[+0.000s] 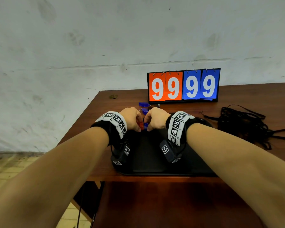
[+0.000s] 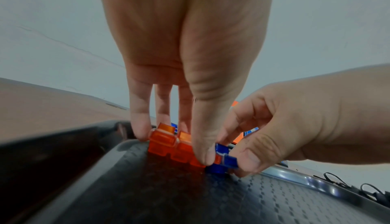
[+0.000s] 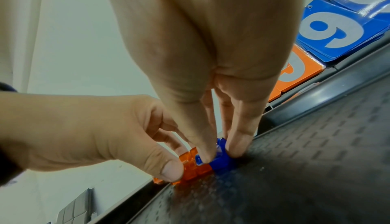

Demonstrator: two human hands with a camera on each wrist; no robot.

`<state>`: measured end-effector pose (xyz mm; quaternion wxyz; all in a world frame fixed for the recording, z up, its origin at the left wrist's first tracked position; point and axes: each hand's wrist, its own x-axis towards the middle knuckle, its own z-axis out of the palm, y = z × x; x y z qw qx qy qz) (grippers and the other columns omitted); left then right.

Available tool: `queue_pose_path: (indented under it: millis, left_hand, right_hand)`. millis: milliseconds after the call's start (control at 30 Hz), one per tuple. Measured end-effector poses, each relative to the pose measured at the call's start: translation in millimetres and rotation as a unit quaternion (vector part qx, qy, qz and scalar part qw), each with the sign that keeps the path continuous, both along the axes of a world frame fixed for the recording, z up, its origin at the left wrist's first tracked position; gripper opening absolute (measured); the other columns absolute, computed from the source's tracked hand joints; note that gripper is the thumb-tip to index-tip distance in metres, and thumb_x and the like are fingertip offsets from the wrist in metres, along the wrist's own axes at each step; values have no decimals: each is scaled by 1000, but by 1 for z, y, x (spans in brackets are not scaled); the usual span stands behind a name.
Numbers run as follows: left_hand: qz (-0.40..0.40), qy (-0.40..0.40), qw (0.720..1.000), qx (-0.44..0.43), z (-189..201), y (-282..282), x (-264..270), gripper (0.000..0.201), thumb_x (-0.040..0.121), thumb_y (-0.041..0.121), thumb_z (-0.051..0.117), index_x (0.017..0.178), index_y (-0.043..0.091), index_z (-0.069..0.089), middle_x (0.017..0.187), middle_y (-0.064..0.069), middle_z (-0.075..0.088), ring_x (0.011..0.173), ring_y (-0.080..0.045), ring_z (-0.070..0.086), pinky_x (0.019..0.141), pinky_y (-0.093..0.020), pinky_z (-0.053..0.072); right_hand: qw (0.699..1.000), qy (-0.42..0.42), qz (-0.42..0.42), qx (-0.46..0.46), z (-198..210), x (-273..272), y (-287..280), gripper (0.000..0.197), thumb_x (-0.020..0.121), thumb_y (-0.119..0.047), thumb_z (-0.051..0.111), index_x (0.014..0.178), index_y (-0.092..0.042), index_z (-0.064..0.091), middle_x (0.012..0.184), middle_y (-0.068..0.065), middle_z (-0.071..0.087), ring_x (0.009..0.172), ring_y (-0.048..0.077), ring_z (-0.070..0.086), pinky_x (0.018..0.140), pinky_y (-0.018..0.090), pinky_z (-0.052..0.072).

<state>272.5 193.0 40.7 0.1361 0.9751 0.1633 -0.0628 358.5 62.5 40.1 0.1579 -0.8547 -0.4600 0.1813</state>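
Observation:
A translucent orange block piece (image 1: pixel 140 125) (image 2: pixel 166 142) (image 3: pixel 192 167) and a translucent blue block piece (image 1: pixel 146 125) (image 2: pixel 221 160) (image 3: pixel 222 163) meet end to end on the black textured tray (image 1: pixel 146 155). My left hand (image 1: pixel 139 128) (image 2: pixel 175 145) pinches the orange piece between thumb and fingers. The blue piece is pinched by my right hand (image 1: pixel 148 128) (image 3: pixel 220 154) in the same way. Both pieces rest low on the tray surface near its far rim. The joint between them is partly hidden by the thumbs.
A flip scoreboard (image 1: pixel 183 86) reading 9999 stands at the back of the brown table (image 1: pixel 253 203). Blue key tags with rings (image 1: pixel 143 104) lie just beyond the hands. A tangle of black cord (image 1: pixel 243 124) lies to the right. The table's left edge drops to a tiled floor.

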Motion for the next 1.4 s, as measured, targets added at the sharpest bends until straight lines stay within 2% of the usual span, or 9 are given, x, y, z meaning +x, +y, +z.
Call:
queue_pose_path:
  millis: [300,467,600,800,933,1100,1233,1333,1400]
  left_hand:
    - [44,-76,996,-31,12,4,-6,23,85,28,74,106,19,71,105,4,68,96,-13,62,91,-30,50]
    - [70,-93,992,-40,24,12,2,12,89,22,69,100,20,72,106,1,69,96,-14,63,95,-35,51]
    - [80,-73,993,-39,32,17,14,19,91,21,67,108,16,71,108,0,67,83,-12,58,76,-29,49]
    - [69,-44,996,-32,33,26,39,26,91,20,66,116,13,69,105,1,64,88,-12,57,58,-19,42]
    - [50,-22,998,-38,19,34,57,31,90,22,67,121,17,66,116,0,65,77,-9,57,55,-21,45]
    - [22,29,998,-49,12,38,66,43,89,19,66,131,21,59,120,-2,60,78,-9,56,57,-21,42]
    - [23,61,995,-71,5,43,71,54,89,15,66,139,27,52,120,-5,63,90,-17,62,80,-30,51]
    - [26,91,990,-101,1,46,74,62,90,11,64,145,32,43,109,-10,68,82,-23,66,84,-39,57]
    - [16,97,991,-93,1,46,76,62,90,10,61,145,33,43,116,-8,65,89,-23,65,88,-38,55]
  right_hand:
    - [996,39,-46,64,11,14,-18,34,85,-9,71,118,-12,67,117,6,66,101,19,64,90,30,53]
    - [991,40,-83,99,20,29,-24,30,89,-4,64,119,-11,68,123,6,64,113,19,58,96,29,48]
    - [987,47,-100,114,20,43,-22,31,92,-1,59,120,-10,67,125,8,62,114,20,57,94,28,48]
    - [992,45,-87,78,20,66,-3,35,94,2,51,123,-10,67,134,8,59,124,21,52,100,29,43]
    - [996,34,-64,49,19,78,17,41,95,5,45,127,-11,64,139,8,55,128,23,49,99,29,42]
    - [999,32,-29,16,15,84,37,41,95,4,45,128,-9,64,136,8,57,123,25,53,97,29,42]
    - [999,35,-27,14,9,91,48,40,93,3,47,126,-11,65,134,7,58,117,24,55,92,28,46]
    - [998,55,-26,13,8,94,53,39,94,5,46,124,-9,66,131,9,60,109,23,57,85,26,44]
    - [998,60,-26,10,7,95,55,38,94,5,46,123,-8,67,129,10,61,101,21,56,83,27,44]
